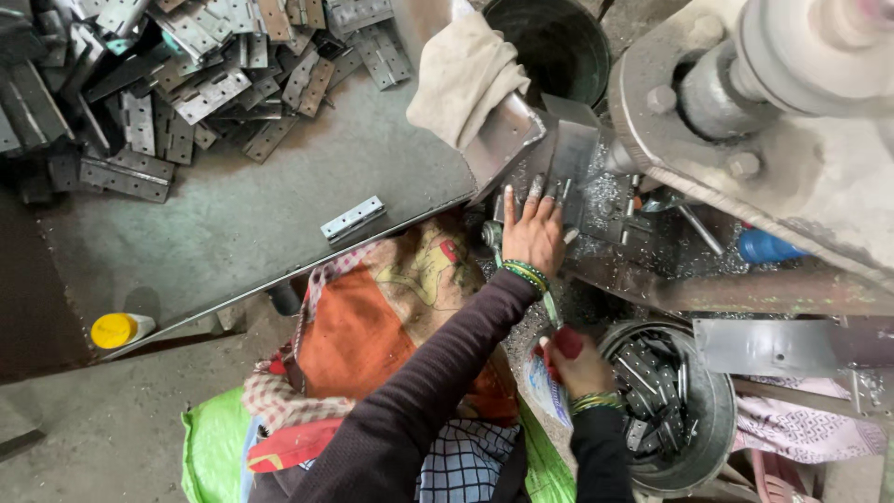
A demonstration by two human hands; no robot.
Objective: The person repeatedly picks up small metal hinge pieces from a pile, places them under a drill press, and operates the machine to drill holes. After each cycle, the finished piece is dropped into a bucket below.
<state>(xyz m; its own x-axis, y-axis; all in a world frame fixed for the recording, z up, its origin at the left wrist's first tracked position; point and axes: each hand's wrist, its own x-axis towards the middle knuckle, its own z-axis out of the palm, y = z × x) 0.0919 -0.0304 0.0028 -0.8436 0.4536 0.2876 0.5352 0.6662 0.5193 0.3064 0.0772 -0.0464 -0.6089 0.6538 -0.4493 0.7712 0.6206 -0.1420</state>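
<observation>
Hinges point(177, 84) await us; our left hand point(534, 233) presses flat on the machine bed point(596, 200), right hand point(577, 363) clenched beside a part-filled bucket point(708, 428).

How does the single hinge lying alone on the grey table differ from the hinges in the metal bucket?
The single hinge lies flat and apart on the grey table; the bucket hinges are jumbled and overlapping inside the metal bucket. The single one looks pale; the bucket ones look darker, shadowed. Both are perforated metal.

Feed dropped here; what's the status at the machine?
Left hand flat on metal piece at machine. Right hand grips red handle beside bucket. Shavings around.
</observation>
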